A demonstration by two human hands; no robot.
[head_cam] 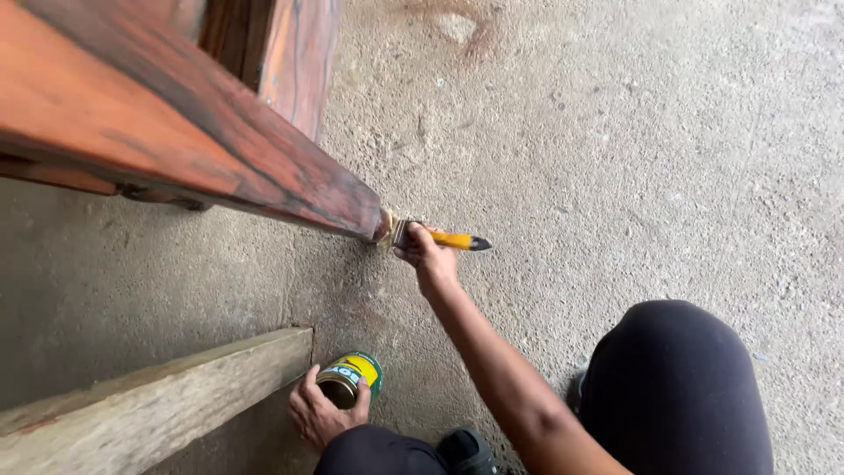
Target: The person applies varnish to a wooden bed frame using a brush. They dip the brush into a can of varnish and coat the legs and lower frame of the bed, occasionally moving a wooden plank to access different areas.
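Paintbrush (pixel 437 237), bristles hidden against the stained beam (pixel 193 132) end, is pinched by the right hand (pixel 428 257); left hand (pixel 321 411) cups a small tin (pixel 349 378), green-and-yellow labelled, on the concrete floor (pixel 615 158).

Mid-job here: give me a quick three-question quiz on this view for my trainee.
1. True or false: the right hand holds a paintbrush with its bristles at the end of the reddish stained wooden beam.
2. Multiple choice: what does the left hand grip? A) a small can B) a rag C) a hammer
3. Short answer: what lies to the left of the can on the concrete floor?

Key
1. True; the yellow handle points away from the beam.
2. A, a small green and yellow can, tilted.
3. A pale unstained plank, close beside the left hand.
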